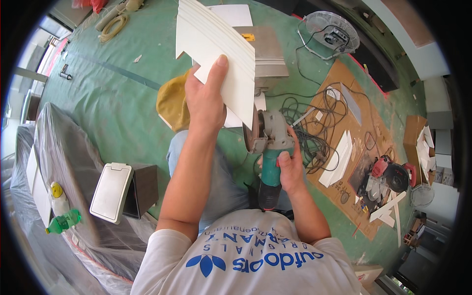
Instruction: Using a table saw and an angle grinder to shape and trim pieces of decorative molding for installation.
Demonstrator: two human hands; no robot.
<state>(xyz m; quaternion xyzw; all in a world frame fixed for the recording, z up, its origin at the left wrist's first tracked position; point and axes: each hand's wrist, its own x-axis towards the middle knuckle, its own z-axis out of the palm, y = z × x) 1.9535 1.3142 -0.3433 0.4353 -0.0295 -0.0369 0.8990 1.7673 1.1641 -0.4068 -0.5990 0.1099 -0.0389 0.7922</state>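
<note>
My left hand [205,96] grips a white ribbed moulding piece [235,86] with a notched edge and a pointed lower end, thumb across its face. My right hand [290,169] is wrapped round the body of a teal and black angle grinder [273,179], thumb by its red switch. The grinder's disc [251,132] is at the moulding's lower tip; whether they touch I cannot tell. Behind the piece are a grey box-like object [269,42] and more white pieces [231,14]. A mustard-yellow cloth item [169,108] lies left of my left hand.
Tangled cables [312,142] run beside cardboard [364,211] holding white offcuts and a red saw [393,174]. A fan [327,32] stands behind. At left are a dark box with a white lid [110,191], bottles [63,221] and plastic sheeting [64,137] over objects; farther back, a coiled hose [113,29].
</note>
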